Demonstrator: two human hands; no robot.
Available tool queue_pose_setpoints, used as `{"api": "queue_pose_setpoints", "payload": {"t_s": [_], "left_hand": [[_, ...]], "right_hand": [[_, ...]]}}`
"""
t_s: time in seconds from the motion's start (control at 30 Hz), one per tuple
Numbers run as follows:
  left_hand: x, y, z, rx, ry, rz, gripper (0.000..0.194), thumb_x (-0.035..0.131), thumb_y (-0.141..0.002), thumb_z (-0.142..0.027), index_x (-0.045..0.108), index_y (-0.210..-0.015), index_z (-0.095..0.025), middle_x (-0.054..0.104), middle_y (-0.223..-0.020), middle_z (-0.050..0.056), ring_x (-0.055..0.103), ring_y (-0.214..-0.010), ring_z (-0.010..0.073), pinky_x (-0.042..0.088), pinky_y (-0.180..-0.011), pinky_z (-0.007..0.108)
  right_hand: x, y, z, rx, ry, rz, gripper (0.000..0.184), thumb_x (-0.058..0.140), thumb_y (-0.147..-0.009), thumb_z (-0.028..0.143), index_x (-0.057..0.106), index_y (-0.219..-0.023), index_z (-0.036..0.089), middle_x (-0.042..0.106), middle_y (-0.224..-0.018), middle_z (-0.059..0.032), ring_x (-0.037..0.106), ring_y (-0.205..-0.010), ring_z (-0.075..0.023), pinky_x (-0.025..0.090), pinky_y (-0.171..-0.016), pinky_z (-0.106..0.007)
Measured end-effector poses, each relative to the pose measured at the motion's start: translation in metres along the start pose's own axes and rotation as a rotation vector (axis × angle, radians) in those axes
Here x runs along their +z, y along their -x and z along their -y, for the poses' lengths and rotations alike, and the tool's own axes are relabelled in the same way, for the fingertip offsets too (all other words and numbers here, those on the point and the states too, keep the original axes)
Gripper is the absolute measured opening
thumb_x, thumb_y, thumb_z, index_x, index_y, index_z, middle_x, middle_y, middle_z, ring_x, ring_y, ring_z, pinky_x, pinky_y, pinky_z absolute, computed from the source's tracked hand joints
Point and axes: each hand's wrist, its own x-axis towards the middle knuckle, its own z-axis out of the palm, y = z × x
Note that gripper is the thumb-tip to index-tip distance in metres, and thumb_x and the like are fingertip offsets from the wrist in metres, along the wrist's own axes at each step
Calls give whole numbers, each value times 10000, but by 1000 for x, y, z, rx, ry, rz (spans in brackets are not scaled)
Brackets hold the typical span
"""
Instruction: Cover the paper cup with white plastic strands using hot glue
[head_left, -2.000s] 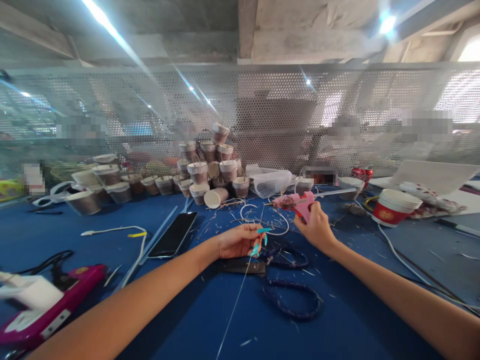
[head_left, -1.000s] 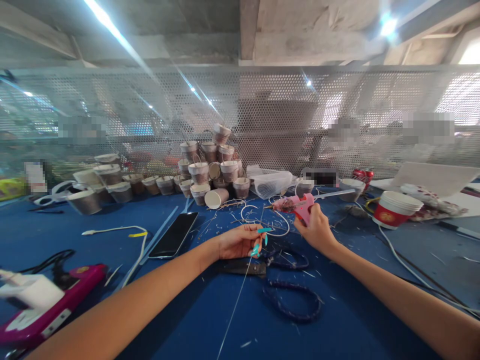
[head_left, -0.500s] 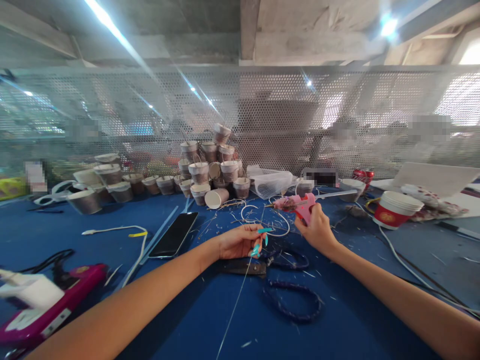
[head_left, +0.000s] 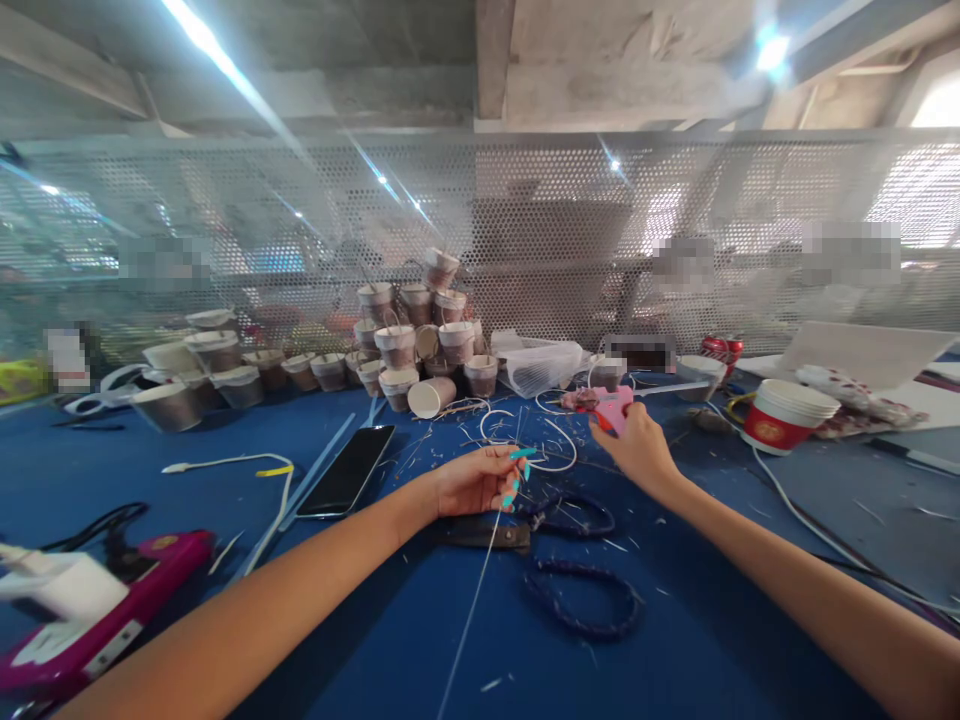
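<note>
My left hand [head_left: 484, 480] is closed, its fingertips pinching a thin pale strand [head_left: 478, 610]. The strand stretches from the bottom edge up through the fingers and sticks out a little above them; whether it is thread or wire I cannot tell. My right hand [head_left: 637, 445] grips a pink hot glue gun [head_left: 615, 405] by its handle, the front end facing left. A clear glue stick [head_left: 679, 387] pokes out behind the gun. Beneath my left hand lie large scissors with dark blue wrapped handles [head_left: 589, 605], the blades partly covered by the hand.
Small paper cups [head_left: 395, 347] are stacked at the back. A phone [head_left: 349, 470] and a purple power strip [head_left: 165, 580] lie left. On the right stand red-and-white paper cups [head_left: 787, 415] and a red can [head_left: 724, 348]. A white cord loop [head_left: 574, 455] and scraps litter the middle.
The glue gun has drawn back slightly to the right, away from the strand's upper end. My left hand keeps its pinch almost in place.
</note>
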Motion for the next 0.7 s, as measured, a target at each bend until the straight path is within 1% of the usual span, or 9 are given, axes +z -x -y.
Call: {"api": "queue_pose_setpoints", "payload": {"t_s": [0.1,0.17,0.33,0.43,0.5,0.57,0.6,0.67,0.7], "left_hand": [[4,1,-9,45,54,-49,218,766,-689,-247,622,-813,-138,620,-611,-37,590,-491,66,466,-477,172],[7,1,-17,83,83,-85,170,726,-737,-223,617,-837,-140,646,-665,-29,622,-534,67,500,-521,167],[14,2,-37,200,115,-188,78,662,-794,-174,631,-850,-128,676,-695,-13,646,-550,70,518,-545,154],[21,4,-43,283,2,-362,58,649,-792,-153,656,-832,-111,707,-739,28,661,-549,108,540,-543,203],[26,4,-42,305,-99,-439,58,640,-791,-149,670,-816,-106,727,-806,65,680,-583,139,561,-573,247],[31,4,-39,326,-153,-476,66,631,-792,-148,682,-806,-109,736,-869,85,692,-630,153,575,-632,279],[33,3,-36,340,-162,-488,70,629,-792,-149,687,-806,-112,736,-892,88,694,-652,153,576,-664,289],[34,2,-31,365,-179,-500,75,638,-786,-163,694,-809,-117,734,-932,95,692,-701,153,569,-723,302],[34,1,-30,371,-203,-494,87,649,-780,-183,695,-817,-120,730,-956,101,690,-733,156,563,-746,308]], "right_hand": [[-4,-3,-4,87,132,113,301,606,-669,428,388,-722,227,517,-660,-66,591,-665,-286,443,-577,-374],[-4,-3,-7,89,193,122,255,611,-673,371,428,-732,203,538,-699,-103,597,-723,-314,448,-635,-411],[-8,0,-1,86,209,-143,305,625,-669,284,479,-876,114,522,-1006,-293,490,-1025,-455,413,-751,-565],[-22,0,20,24,-32,-186,303,591,-720,392,463,-859,154,520,-1064,-263,439,-1107,-442,388,-823,-623],[-33,4,43,34,-329,79,324,537,-766,512,457,-790,199,588,-918,-156,523,-1031,-346,439,-852,-543],[-42,14,67,132,-683,564,392,460,-806,597,475,-816,205,628,-870,-103,625,-845,-244,515,-782,-435],[-44,21,78,172,-812,730,414,457,-805,616,476,-840,203,642,-890,-94,646,-767,-208,537,-730,-394],[-45,35,94,203,-896,873,421,553,-759,603,464,-846,201,653,-847,-55,628,-575,-134,528,-550,-290],[-44,41,98,223,-900,914,421,560,-749,605,455,-823,204,642,-737,-18,569,-447,-102,467,-424,-242]]}}
